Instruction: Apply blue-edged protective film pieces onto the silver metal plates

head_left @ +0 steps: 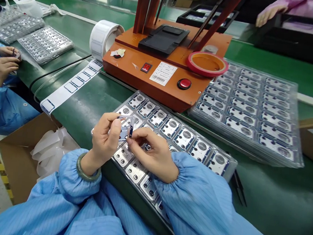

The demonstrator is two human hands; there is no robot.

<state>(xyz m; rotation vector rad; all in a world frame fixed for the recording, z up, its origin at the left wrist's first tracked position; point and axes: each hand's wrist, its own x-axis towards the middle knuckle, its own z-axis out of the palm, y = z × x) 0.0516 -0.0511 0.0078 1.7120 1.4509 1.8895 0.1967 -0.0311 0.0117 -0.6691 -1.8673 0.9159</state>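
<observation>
Above the near tray, my left hand (pixel 105 142) pinches a small metal plate (pixel 124 133) between thumb and fingers. A thin dark blue adhesive frame (pixel 131 127) stands along the plate's right edge. The fingertips of my right hand (pixel 153 152) are closed at the plate's lower right corner, on the frame's edge; the exact grip is partly hidden. Beneath both hands lies a clear plastic tray (pixel 230 169) holding rows of similar silver plates (pixel 185 137), each with a round window and dark holes. My forearms cover part of it.
An orange press (pixel 138 77) stands behind the tray, with a red tape roll (pixel 207 64) on it. To its left, a label roll (pixel 100 40) trails a strip (pixel 65 88). Stacked trays (pixel 256 112), black tweezers (pixel 239 188) and a cardboard box (pixel 16 163) surround me. A co-worker's hands (pixel 0 67) are left.
</observation>
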